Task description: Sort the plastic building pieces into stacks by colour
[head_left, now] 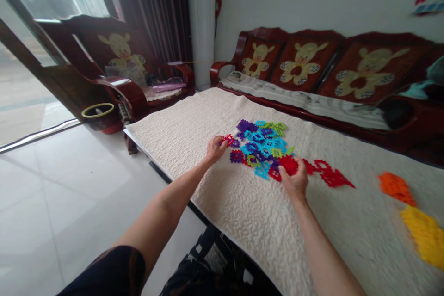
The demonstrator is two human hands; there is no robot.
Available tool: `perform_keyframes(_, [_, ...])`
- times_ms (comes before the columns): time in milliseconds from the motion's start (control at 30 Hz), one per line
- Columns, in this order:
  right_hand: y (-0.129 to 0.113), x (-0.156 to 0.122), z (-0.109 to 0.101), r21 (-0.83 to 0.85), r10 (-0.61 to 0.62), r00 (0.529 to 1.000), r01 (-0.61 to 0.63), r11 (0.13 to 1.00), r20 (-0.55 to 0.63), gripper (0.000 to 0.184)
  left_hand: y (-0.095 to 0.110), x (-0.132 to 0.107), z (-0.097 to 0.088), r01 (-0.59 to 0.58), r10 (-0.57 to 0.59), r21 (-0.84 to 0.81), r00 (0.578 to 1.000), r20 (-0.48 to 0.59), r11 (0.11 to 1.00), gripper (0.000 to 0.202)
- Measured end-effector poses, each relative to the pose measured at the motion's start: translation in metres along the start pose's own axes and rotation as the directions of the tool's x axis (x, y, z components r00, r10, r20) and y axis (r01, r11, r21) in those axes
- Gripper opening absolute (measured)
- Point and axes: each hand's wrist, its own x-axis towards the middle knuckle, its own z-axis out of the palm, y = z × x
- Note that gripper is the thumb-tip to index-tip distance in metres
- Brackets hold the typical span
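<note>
A heap of interlocking plastic pieces (262, 145) in purple, blue, green and red lies on a cream quilted cloth (249, 212) covering a table. My left hand (215, 149) pinches a small red piece (229, 139) at the heap's left edge. At the heap's near right edge, my right hand (294, 179) is closed on a red piece (288, 163). A row of joined red pieces (328, 173) stretches to the right of that hand.
Joined orange pieces (395, 186) and yellow pieces (425, 236) lie at the cloth's right. A wooden sofa (312, 69) with bear cushions stands behind the table, an armchair (114, 74) to the left. White tiled floor (69, 194) spreads to the left.
</note>
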Motion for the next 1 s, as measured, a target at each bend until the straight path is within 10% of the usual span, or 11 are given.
perform_keyframes(200, [0.004,-0.017,-0.005,0.051,0.145,0.989,-0.145,0.988,-0.007,0.067,0.018,0.0,0.007,-0.095,0.082,0.053,0.974,0.213,0.994,0.018])
perform_keyframes(567, [0.001,-0.017,-0.003,0.034,0.12,0.992,-0.121,0.992,0.037,0.065,0.046,0.002,0.019,-0.102,-0.121,0.397,0.858,0.499,0.912,0.024])
perform_keyframes(1000, [0.004,-0.017,-0.001,0.026,0.082,0.996,-0.083,0.996,0.033,0.062,0.062,0.006,0.019,-0.014,-0.246,0.469,0.838,0.487,0.883,0.013])
